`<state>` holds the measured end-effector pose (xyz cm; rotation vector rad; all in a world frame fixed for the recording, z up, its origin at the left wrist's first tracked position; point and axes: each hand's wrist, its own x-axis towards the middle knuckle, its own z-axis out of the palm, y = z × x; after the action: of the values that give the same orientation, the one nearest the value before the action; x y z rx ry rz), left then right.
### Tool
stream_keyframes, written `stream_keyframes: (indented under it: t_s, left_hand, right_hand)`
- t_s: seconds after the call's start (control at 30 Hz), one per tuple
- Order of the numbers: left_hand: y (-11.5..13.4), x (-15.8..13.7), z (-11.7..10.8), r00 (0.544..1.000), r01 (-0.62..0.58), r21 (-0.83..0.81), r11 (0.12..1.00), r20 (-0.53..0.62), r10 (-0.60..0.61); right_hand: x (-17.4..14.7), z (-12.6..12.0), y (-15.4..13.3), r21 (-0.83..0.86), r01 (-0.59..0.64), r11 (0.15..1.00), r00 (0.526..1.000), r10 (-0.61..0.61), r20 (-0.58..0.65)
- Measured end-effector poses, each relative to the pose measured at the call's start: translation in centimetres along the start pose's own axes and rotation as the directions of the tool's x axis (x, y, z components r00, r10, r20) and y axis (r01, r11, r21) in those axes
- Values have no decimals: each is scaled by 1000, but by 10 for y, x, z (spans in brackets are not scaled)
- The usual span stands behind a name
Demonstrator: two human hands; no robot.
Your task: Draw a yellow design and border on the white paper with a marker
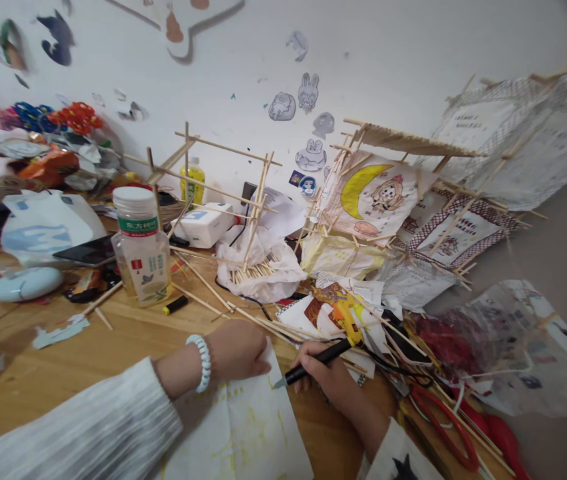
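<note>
Left hand (238, 350) on yellow-marked paper (246, 427), black marker (330, 353) in right hand (332, 380), wooden sticks (253, 271) beyond

My marker (331, 351) looks like smooth plastic. My sheet (253, 430) is matt paper, my tabletop (96, 357) smooth, faintly shiny wood.

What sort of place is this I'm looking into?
Probably a home craft corner: a cluttered wooden table bears stick frames with decorated paper panels, cartoon cutouts dot the wall, and the right hand holds a black marker by yellow-marked paper.
</note>
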<state>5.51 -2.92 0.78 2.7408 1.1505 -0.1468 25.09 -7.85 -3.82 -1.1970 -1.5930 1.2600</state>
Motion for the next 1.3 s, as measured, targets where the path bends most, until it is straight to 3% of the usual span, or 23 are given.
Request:
stream_keyframes:
  t_s: [1.3]
  left_hand:
    - [-1, 0, 2, 1000, -7, -23, 1000, -15, 6]
  right_hand:
    - [0, -1, -2, 18, -23, 1000, 1000, 23, 19]
